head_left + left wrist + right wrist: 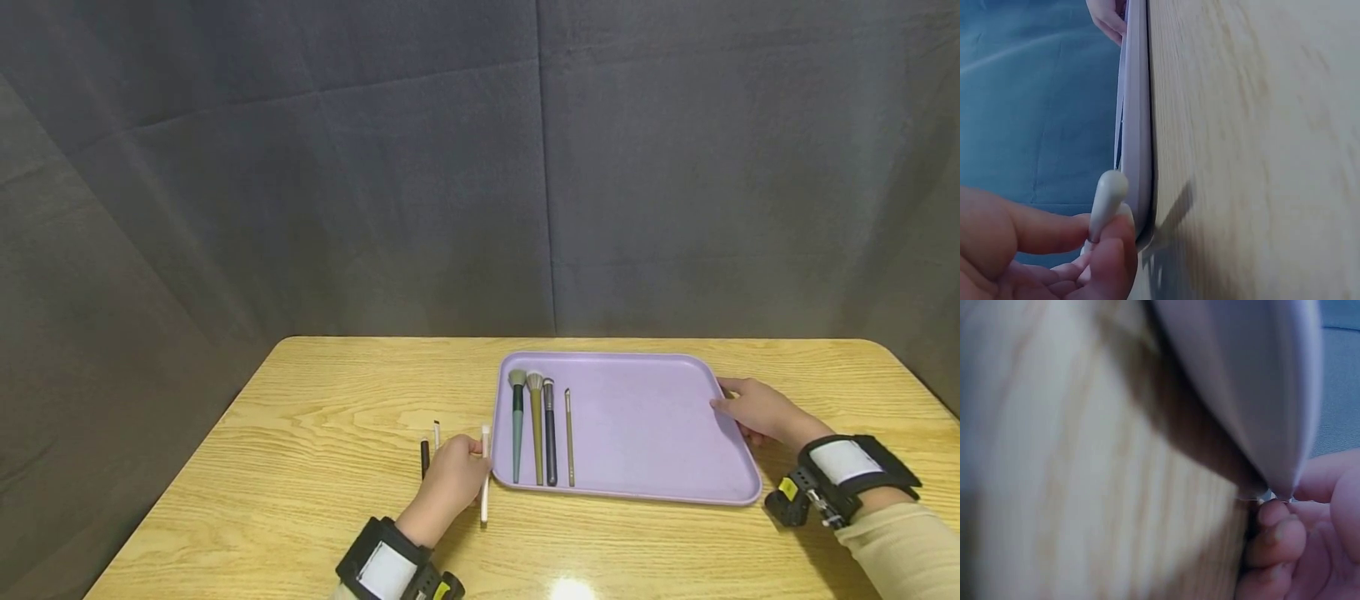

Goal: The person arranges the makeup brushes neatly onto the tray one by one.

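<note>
My left hand point(452, 475) pinches a white makeup brush point(484, 504) between thumb and fingers, close beside the left edge of a lilac tray point(652, 429). In the left wrist view, the rounded end of the white brush point(1110, 190) sticks up from the fingertips. My right hand point(767, 412) grips the tray's right rim, thumb above and fingers curled underneath, as the right wrist view shows. In the tray's left part lie a green brush point(517, 429), an olive-handled brush point(537, 433), a dark brush point(551, 437) and a thin brown brush point(570, 442), side by side.
Just beyond my left hand, a black-handled brush point(425, 458) and a thin white brush point(437, 433) lie on the wooden table point(337, 400), partly hidden by the hand. A dark grey cloth point(420, 208) hangs behind the table.
</note>
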A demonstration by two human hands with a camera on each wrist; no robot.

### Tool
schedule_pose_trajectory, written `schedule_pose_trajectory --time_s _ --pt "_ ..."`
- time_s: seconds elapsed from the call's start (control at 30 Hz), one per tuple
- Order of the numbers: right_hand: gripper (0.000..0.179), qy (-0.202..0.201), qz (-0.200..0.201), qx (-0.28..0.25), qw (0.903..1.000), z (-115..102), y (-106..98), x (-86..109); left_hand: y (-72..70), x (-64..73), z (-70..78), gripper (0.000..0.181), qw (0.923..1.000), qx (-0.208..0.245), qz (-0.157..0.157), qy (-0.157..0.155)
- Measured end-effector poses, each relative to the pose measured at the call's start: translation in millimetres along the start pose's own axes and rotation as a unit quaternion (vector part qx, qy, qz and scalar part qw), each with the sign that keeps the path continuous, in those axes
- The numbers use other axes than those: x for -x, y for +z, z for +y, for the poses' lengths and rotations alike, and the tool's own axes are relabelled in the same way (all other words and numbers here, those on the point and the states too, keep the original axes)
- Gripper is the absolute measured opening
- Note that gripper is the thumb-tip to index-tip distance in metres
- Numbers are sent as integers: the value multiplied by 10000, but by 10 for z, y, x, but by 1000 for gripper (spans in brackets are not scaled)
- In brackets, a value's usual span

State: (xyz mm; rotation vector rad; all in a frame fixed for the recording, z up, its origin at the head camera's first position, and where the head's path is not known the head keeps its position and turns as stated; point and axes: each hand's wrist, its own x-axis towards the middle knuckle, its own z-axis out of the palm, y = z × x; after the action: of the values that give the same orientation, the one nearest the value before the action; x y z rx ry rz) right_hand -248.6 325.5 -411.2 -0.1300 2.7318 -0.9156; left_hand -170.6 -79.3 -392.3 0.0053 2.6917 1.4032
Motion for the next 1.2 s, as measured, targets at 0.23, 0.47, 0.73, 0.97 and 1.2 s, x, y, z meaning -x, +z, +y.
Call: schedule_pose_trajectory --time_s 0.23,0.47,0.73,0.97,1.2 --pt "61 -55 48 21 10000 2 -2 6 28 -31 -4 21 9997 240 -39 13" --pt "62 31 38 41 10000 5 -10 3 48 -72 21 20 9982 585 -108 21" --pt "62 30 0 -55 10000 1 3 5 89 -102 65 21 9961 863 -177 71" --pt "62 4 5 -100 10000 -3 -9 11 124 -137 72 27 9948 986 -238 131" --pt "62 27 2 -94 10000 14 -1 -3 178 -166 134 26 9939 1072 -235 88"
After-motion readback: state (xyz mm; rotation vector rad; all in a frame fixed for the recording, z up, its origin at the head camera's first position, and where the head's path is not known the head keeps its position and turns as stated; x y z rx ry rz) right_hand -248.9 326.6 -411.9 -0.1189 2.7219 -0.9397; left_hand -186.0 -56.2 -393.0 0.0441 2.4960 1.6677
